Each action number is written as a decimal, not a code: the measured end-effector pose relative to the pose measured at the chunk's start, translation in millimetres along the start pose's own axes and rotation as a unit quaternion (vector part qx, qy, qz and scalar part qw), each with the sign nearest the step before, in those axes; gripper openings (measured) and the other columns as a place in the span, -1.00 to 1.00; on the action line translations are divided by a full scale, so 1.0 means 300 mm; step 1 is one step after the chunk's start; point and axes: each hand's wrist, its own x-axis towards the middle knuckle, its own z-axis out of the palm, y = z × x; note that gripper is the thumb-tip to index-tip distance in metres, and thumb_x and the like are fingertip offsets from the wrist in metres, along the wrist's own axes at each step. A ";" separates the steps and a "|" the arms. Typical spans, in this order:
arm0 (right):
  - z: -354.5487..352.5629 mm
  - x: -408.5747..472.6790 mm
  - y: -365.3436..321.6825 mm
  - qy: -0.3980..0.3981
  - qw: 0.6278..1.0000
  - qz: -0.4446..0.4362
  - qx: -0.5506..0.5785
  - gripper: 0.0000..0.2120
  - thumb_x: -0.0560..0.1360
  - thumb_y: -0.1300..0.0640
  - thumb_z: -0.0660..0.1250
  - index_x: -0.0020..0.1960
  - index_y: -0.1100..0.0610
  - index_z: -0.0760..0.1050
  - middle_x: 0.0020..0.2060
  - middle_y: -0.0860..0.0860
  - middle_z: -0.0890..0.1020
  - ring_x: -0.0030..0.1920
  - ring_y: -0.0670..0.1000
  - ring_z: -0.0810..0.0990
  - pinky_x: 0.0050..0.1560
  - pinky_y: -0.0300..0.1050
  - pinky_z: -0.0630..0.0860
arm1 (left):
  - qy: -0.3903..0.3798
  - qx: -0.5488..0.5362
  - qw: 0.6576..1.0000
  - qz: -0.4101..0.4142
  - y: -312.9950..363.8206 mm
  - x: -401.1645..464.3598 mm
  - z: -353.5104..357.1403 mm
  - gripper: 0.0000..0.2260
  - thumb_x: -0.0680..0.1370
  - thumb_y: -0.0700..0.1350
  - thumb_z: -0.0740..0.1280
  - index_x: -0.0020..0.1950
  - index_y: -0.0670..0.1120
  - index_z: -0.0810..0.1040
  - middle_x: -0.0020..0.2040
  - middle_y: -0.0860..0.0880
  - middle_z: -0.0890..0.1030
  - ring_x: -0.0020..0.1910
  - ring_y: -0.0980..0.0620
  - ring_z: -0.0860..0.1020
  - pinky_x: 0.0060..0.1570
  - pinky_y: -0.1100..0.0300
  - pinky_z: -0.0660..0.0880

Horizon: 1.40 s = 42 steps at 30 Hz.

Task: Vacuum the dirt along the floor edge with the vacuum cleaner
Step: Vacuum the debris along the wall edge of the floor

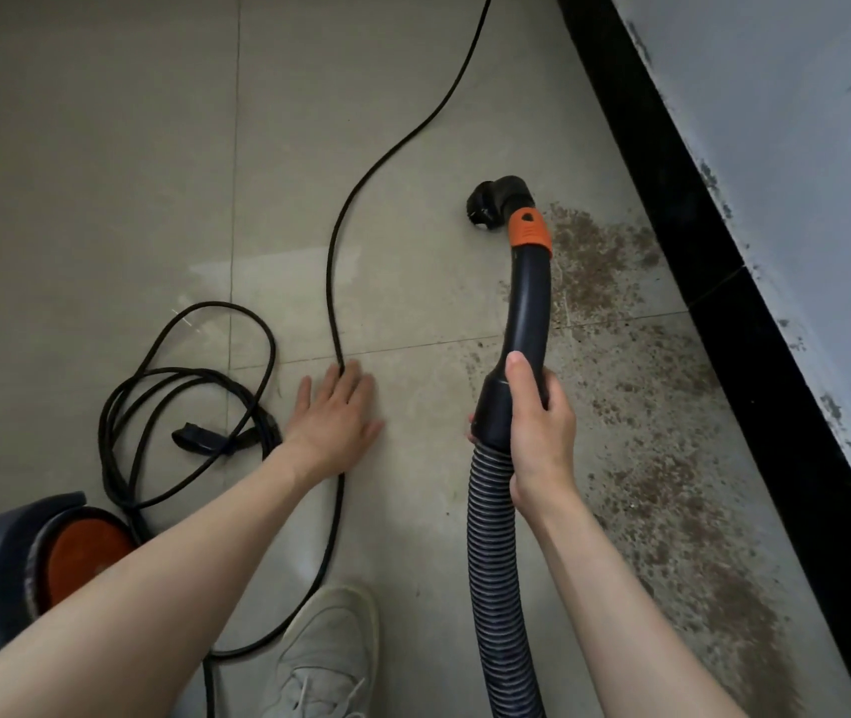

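Nearest me, my pale shoe (327, 655) stands on the tile beside the ribbed hose (496, 562), which runs up into my right hand (537, 432). That hand's fingers are curled tight round the black handle (527, 323), thumb lying along its top, I judge so that I can steer the tip. My left hand (335, 412) rests flat on the floor (102, 147), fingers straight and spread, gripping nothing; it lies over the black power cord (332, 282), likely to brace me and keep the cord off my path. The vacuum cleaner body (14, 562), dark with an orange disc, sits at my left, beside the cord's loose coils. Farther out, past the orange collar (531, 233), the small black nozzle (491, 204) hangs just left of the dirt (605, 272). That dirt is a brown, grainy band, thick along the black skirting (682, 209), untouched as yet by my reckoning.
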 end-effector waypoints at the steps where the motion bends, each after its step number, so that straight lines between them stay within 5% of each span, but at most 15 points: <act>1: -0.013 0.007 -0.009 0.005 1.000 -0.006 -0.004 -0.59 0.27 -0.31 0.38 -0.06 -0.04 0.56 -0.16 0.06 0.63 -0.09 0.21 0.63 0.00 0.28 0.60 | 0.008 -0.009 1.000 0.016 0.027 0.001 -0.010 -0.46 0.66 0.09 0.00 0.57 -0.11 -0.02 0.58 -0.07 -0.13 0.55 -0.09 -0.17 0.46 -0.13 -0.19; 4: -0.049 0.020 -0.022 0.014 0.998 -0.038 -0.045 -0.74 0.43 -0.22 0.37 -0.07 -0.04 0.55 -0.14 0.01 0.65 -0.07 0.10 0.64 0.01 0.14 0.61 | 0.054 -0.235 0.969 0.051 0.159 0.023 -0.098 -0.57 0.68 0.01 0.02 0.48 -0.18 0.25 0.53 -0.14 0.20 0.54 -0.10 0.04 0.44 0.07 -0.02; 7: -0.065 0.016 -0.014 0.006 0.993 -0.068 -0.099 -0.84 0.54 -0.13 0.33 -0.07 -0.05 0.52 -0.14 -0.02 0.63 -0.09 0.01 0.62 -0.10 -0.05 0.55 | 0.011 -0.576 0.817 0.021 0.322 0.062 -0.269 -0.56 0.68 0.06 -0.01 0.41 -0.16 0.38 0.33 -0.10 0.49 0.35 -0.02 0.40 0.35 0.12 0.27; 10: -0.056 0.004 -0.015 0.000 0.989 -0.076 -0.128 -0.86 0.56 -0.10 0.29 -0.12 -0.08 0.47 -0.20 -0.07 0.60 -0.16 -0.09 0.58 -0.20 -0.17 0.44 | -0.035 -0.668 0.743 0.024 0.431 0.100 -0.403 -0.53 0.66 0.14 0.00 0.27 -0.19 0.45 0.08 -0.09 0.56 0.01 0.00 0.52 0.09 0.11 0.46; 12: -0.048 0.002 -0.027 0.003 0.987 -0.074 -0.140 -0.85 0.56 -0.11 0.28 -0.13 -0.09 0.44 -0.22 -0.10 0.59 -0.18 -0.12 0.57 -0.24 -0.19 0.41 | -0.053 -0.677 0.734 0.014 0.458 0.117 -0.448 -0.55 0.66 0.12 0.04 0.22 -0.24 0.44 -0.04 -0.10 0.52 -0.15 0.00 0.49 -0.05 0.14 0.46; 18: -0.040 0.005 -0.049 0.016 0.983 -0.072 -0.171 -0.75 0.58 -0.18 0.21 -0.05 0.00 0.46 -0.25 -0.12 0.57 -0.22 -0.16 0.53 -0.34 -0.30 0.36 | -0.067 -0.682 0.728 -0.011 0.472 0.167 -0.488 -0.63 0.66 0.08 0.07 0.18 -0.23 0.38 -0.09 -0.09 0.49 -0.16 -0.01 0.48 -0.08 0.12 0.48; 24: -0.059 0.037 -0.089 -0.048 0.995 0.030 -0.077 -0.64 0.51 -0.21 0.33 -0.11 0.11 0.54 -0.10 0.15 0.66 -0.04 0.22 0.64 0.01 0.16 0.59 | -0.029 -0.716 0.697 -0.032 0.481 0.190 -0.474 -0.66 0.66 0.09 0.06 -0.09 -0.15 0.38 -0.22 -0.07 0.48 -0.30 0.03 0.46 -0.29 0.18 0.45; 28: -0.062 0.050 -0.097 -0.085 0.991 0.104 -0.020 -0.47 0.39 -0.27 0.40 -0.12 0.24 0.58 -0.26 0.18 0.62 -0.28 0.17 0.62 -0.32 -0.02 0.58 | -0.048 -0.733 0.677 -0.040 0.474 0.203 -0.472 -0.67 0.66 0.10 0.07 -0.07 -0.14 0.39 -0.22 -0.08 0.50 -0.31 0.02 0.48 -0.31 0.17 0.46; 32: -0.010 0.053 -0.099 -0.035 0.995 0.067 -0.058 -0.35 0.24 -0.39 0.35 -0.12 0.21 0.62 -0.14 0.19 0.67 -0.08 0.25 0.65 0.07 0.27 0.58 | -0.052 -0.745 0.663 -0.049 0.465 0.220 -0.488 -0.66 0.64 0.13 0.11 -0.06 -0.12 0.41 -0.33 -0.05 0.51 -0.48 0.09 0.50 -0.47 0.28 0.46; 37: 0.038 0.094 -0.155 -0.049 0.984 0.023 -0.168 -0.50 0.40 -0.36 0.32 -0.22 0.11 0.58 -0.23 0.05 0.66 -0.16 0.09 0.64 -0.11 0.04 0.59 | 0.067 -0.731 0.673 -0.087 0.407 0.274 -0.501 -0.63 0.57 0.19 0.22 -0.11 -0.13 0.42 -0.29 -0.05 0.53 -0.39 0.05 0.50 -0.37 0.22 0.46; 39: 0.058 0.120 -0.184 -0.061 0.973 0.002 -0.223 -0.50 0.43 -0.37 0.28 -0.26 0.08 0.54 -0.27 -0.01 0.62 -0.21 0.04 0.61 -0.27 -0.08 0.46 | 0.076 -0.743 0.658 -0.091 0.371 0.303 -0.520 -0.63 0.58 0.18 0.21 -0.12 -0.14 0.45 -0.29 -0.05 0.53 -0.38 0.03 0.50 -0.32 0.19 0.46; 42: 0.092 0.162 -0.222 -0.064 0.960 -0.004 -0.271 -0.44 0.42 -0.40 0.23 -0.13 0.11 0.58 -0.20 0.04 0.64 -0.14 0.09 0.61 -0.25 -0.08 0.43 | 0.045 -0.762 0.641 -0.087 0.340 0.345 -0.554 -0.60 0.60 0.18 0.16 -0.05 -0.16 0.46 -0.30 -0.03 0.52 -0.39 0.05 0.50 -0.33 0.19 0.47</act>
